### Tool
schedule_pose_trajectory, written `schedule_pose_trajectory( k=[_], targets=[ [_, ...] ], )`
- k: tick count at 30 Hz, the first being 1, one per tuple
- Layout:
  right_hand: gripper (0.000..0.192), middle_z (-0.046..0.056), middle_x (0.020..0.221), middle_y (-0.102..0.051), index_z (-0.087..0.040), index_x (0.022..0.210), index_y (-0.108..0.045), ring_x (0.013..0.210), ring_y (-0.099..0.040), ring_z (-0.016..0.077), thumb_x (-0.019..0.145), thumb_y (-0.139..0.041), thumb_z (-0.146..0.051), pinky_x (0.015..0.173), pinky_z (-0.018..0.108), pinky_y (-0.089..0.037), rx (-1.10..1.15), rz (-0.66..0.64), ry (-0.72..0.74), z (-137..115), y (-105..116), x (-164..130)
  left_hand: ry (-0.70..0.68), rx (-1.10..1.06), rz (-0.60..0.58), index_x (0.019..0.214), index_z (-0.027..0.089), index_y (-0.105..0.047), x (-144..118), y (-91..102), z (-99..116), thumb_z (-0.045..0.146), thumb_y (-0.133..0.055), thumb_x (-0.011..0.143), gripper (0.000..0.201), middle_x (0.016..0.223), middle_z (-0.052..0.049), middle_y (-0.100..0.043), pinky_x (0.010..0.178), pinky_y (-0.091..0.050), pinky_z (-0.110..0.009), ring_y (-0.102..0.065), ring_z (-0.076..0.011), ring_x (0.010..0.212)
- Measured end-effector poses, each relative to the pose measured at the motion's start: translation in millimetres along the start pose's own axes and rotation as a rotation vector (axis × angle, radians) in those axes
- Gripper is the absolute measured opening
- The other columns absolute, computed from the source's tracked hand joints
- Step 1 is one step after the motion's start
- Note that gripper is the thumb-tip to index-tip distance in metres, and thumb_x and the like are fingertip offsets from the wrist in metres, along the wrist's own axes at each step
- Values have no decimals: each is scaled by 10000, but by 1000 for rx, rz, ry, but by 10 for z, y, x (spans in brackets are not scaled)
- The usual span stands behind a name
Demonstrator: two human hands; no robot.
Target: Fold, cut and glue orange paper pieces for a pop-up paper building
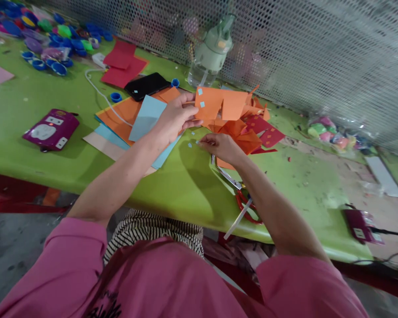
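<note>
My left hand [175, 115] grips the left end of an orange paper cutout [234, 102], which has notches along its lower edge and two small pale-blue squares stuck near the held end. Lower and to the right, my right hand [220, 146] pinches a tiny pale-blue paper piece [198, 142] between thumb and finger. A few similar blue bits [190, 145] lie on the green table beside it. Red-handled scissors [230, 177] rest partly under my right forearm, with a white stick [238, 219] across their handles. Folded orange paper shapes [243, 137] are heaped behind my right hand.
Coloured paper sheets [119, 115] and a black phone [148, 85] lie left of my hands. A water bottle [210, 55] stands against the perforated metal panel [295, 57]. Purple devices [53, 129] sit on both sides. Plastic caps [59, 68] crowd the far left.
</note>
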State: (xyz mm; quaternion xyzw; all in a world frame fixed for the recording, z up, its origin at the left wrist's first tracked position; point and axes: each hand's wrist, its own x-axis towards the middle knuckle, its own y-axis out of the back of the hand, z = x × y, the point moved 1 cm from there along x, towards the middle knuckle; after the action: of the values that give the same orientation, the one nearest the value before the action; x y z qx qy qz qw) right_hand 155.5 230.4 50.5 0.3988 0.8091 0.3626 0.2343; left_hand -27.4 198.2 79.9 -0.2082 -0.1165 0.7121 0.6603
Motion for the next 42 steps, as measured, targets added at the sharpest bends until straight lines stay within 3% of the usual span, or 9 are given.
schedule_pose_trajectory(
  k=[3, 7, 10, 14, 29, 36, 42],
  targets=[
    [279, 7, 753, -662, -180, 827, -706, 688, -550, 136, 781, -672, -453, 662, 278, -427, 179, 105, 14, -67, 39, -68, -14, 9, -28, 1118, 143, -623, 20, -2, -61, 32, -543, 844, 305, 1111, -82, -730, 969, -574, -360, -718, -195, 1029],
    [311, -30, 696, -553, -205, 812, -652, 601, -446, 100, 771, -699, -510, 564, 255, -379, 406, 250, 53, -187, 86, -124, -34, 28, -40, 1102, 149, -617, 30, -9, -124, 28, -537, 848, 292, 1051, -65, -737, 955, -578, -343, -726, -174, 981],
    [316, -48, 662, -484, -225, 802, -601, 556, -392, 92, 768, -702, -523, 509, 249, -349, 465, 294, 61, -267, 99, -139, -36, 31, -57, 1083, 145, -608, 30, -19, -153, 27, -544, 858, 263, 1036, -61, -741, 927, -585, -316, -728, -159, 951],
    [279, -38, 673, -500, -221, 773, -580, 566, -409, 96, 773, -705, -471, 509, 253, -362, 436, 342, 80, -342, 104, -161, -21, 36, -69, 1058, 159, -611, 28, -37, -186, 36, -572, 854, 241, 1046, -55, -742, 913, -585, -296, -725, -153, 963],
    [244, -30, 626, -557, -177, 774, -628, 514, -505, 70, 854, -693, -398, 471, 202, -399, 338, 354, -84, -309, 100, -152, -39, 111, -80, 1148, 148, -587, -13, -94, -182, 42, -539, 879, 293, 1078, -67, -751, 964, -555, -317, -711, -161, 1030],
    [363, -37, 615, -540, -181, 743, -608, 510, -487, 62, 785, -750, -512, 428, 186, -365, 466, 289, -47, -320, 74, -179, -34, 79, -54, 1226, 165, -557, 30, -61, -195, 68, -560, 880, 359, 1063, -60, -748, 968, -565, -321, -729, -146, 961],
    [255, -26, 644, -577, -173, 791, -661, 532, -497, 76, 793, -700, -425, 480, 213, -384, 402, 247, -47, -245, 74, -318, -61, 55, -38, 1209, 157, -552, 28, -52, -178, 51, -529, 884, 343, 1084, -61, -737, 982, -564, -331, -724, -146, 980]
  ],
)
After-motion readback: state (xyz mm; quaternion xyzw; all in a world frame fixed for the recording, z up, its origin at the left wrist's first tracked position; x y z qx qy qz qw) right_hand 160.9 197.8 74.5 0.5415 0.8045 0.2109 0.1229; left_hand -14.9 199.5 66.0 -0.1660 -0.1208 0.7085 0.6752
